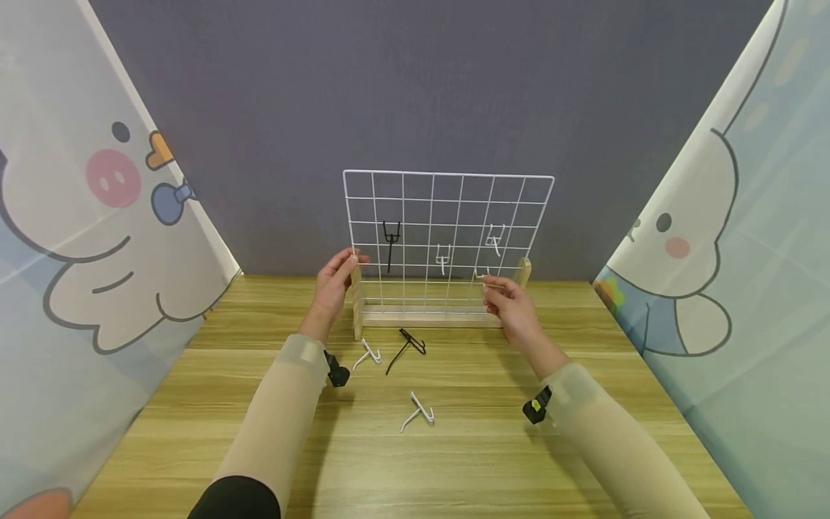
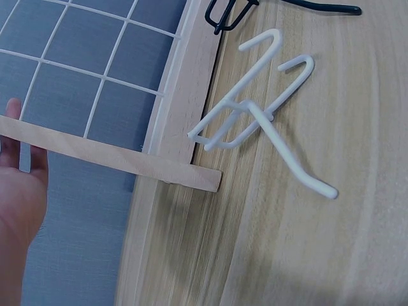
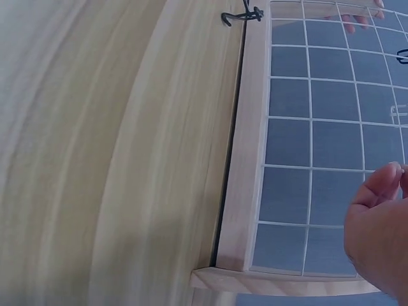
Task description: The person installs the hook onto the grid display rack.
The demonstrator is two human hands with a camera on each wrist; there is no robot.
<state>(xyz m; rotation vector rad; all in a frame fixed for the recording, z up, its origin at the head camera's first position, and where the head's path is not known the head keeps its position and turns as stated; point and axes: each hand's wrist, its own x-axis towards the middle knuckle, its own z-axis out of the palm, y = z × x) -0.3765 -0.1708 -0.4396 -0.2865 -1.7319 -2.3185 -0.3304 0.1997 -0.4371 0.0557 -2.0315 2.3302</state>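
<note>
A white wire grid panel (image 1: 447, 198) stands upright in a wooden base (image 1: 428, 316). My left hand (image 1: 333, 282) holds the base's left side post (image 2: 89, 150), fingers reaching behind it. With thumb and fingertips, my right hand (image 1: 509, 306) pinches a white hook (image 1: 481, 273) against the lower right of the grid; the hand hides most of that hook. On the grid hang a black hook (image 1: 391, 238) at left, a white hook (image 1: 443, 259) near the middle and another white hook (image 1: 495, 239) at upper right.
On the wooden table (image 1: 473, 461) in front of the base lie a black hook (image 1: 407, 346), a white hook (image 1: 368, 353) beside it, and another white hook (image 1: 418, 412) nearer me. A grey wall (image 1: 428, 86) rises behind, with cartoon-printed sheets at both sides.
</note>
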